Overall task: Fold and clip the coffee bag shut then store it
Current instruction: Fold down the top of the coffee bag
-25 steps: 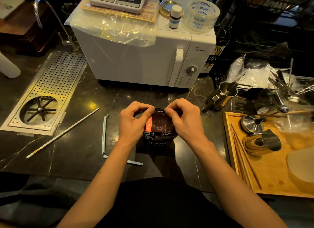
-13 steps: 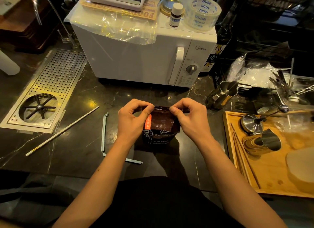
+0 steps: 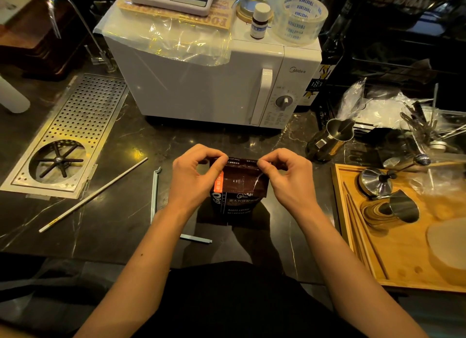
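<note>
A dark brown coffee bag [image 3: 238, 186] with an orange label stands upright on the black marble counter, in the middle of the head view. My left hand [image 3: 196, 179] pinches the bag's top left corner between thumb and forefinger. My right hand [image 3: 287, 179] pinches the top right corner the same way. The top edge is stretched flat between them. A pale blue bag clip [image 3: 155, 194], opened into an L shape, lies on the counter just left of my left forearm, which hides part of it.
A white microwave [image 3: 214, 85] stands behind the bag, with a scale, tape roll and small bottle on top. A perforated steel drain tray [image 3: 75, 126] and a long white stick [image 3: 93, 194] lie left. A steel pitcher [image 3: 330, 141] and wooden tray [image 3: 340, 211] with tools sit right.
Both hands have spread apart along the bag's top, pulling it wider and flatter. The bag's upper part now stands taller and more exposed between them.
</note>
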Tool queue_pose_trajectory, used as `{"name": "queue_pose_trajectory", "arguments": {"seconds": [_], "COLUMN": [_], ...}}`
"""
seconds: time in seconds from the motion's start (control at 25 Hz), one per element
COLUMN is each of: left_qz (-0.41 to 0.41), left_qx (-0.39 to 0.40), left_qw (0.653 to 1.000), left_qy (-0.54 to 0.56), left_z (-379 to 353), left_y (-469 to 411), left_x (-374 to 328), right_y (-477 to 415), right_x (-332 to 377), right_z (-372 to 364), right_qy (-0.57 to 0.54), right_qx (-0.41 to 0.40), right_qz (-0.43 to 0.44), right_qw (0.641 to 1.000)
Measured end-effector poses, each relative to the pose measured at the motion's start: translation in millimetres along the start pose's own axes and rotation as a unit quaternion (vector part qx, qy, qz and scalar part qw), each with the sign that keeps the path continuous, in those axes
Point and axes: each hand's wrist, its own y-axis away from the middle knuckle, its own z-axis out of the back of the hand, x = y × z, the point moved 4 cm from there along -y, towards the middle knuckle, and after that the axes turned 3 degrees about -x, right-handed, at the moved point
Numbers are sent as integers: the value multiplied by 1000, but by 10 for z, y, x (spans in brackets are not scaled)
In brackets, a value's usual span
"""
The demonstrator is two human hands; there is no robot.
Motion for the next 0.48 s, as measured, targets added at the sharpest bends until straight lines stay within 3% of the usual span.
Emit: {"name": "queue_pose_trajectory", "arguments": {"seconds": [0.2, 0.48], "left_qz": [-83, -99], "left_qx": [89, 95], "left_qw": [992, 990], "left_qy": [-16, -23], "left_z": [-115, -153], "left_y": [-57, -82], "left_x": [-199, -253], "right_y": [34, 92], "right_x": [33, 53], "right_z": [-3, -11], "right_qy": [13, 9], "right_qx": [12, 22], "right_qz": [53, 84], "right_qw": [998, 996]}}
